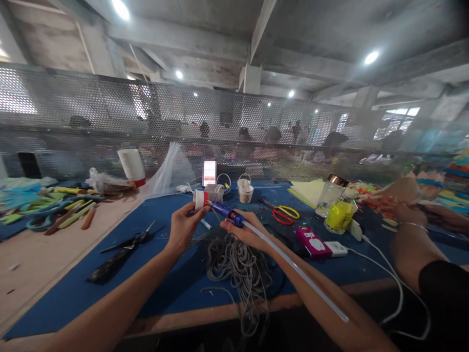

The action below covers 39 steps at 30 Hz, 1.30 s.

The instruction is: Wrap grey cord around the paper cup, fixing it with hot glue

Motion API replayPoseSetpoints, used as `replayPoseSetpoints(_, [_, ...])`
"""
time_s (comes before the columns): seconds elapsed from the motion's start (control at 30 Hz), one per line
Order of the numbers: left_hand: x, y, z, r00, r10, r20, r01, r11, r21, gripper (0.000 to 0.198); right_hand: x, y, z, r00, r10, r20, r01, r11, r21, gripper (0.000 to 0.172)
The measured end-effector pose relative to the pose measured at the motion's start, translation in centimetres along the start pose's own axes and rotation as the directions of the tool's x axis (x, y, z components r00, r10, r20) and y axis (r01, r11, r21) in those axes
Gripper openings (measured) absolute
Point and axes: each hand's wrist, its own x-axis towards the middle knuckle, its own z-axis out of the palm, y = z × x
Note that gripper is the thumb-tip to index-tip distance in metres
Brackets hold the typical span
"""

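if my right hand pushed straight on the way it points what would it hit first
Most likely the white and red cylinder in the left hand. The right hand aims its blue glue gun up and left, tip right by the cylinder; whether they touch is unclear.

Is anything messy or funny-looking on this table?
Yes. The grey cord lies in a loose tangle near the table edge, with strands dangling over it. Also, a long glue stick pokes out behind the glue gun in the right hand. The left hand holds a white cup.
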Motion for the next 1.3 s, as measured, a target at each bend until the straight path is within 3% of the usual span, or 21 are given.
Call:
replayPoseSetpoints(0.2, [0.18, -0.51, 0.13, 1.000, -0.014, 0.018, 0.015, 0.998, -0.066, 0.031, 0.04, 0.13, -0.13, 1.000, -0.015, -0.001, 0.015, 0.998, -0.058, 0.034])
replayPoseSetpoints(1.3, [0.24, -0.62, -0.08, 1.000, 0.018, 0.018, -0.017, 1.000, -0.017, 0.027, 0.03, 0.45, -0.03, 1.000, -0.019, -0.005, 0.019, 0.995, -0.100, 0.039])
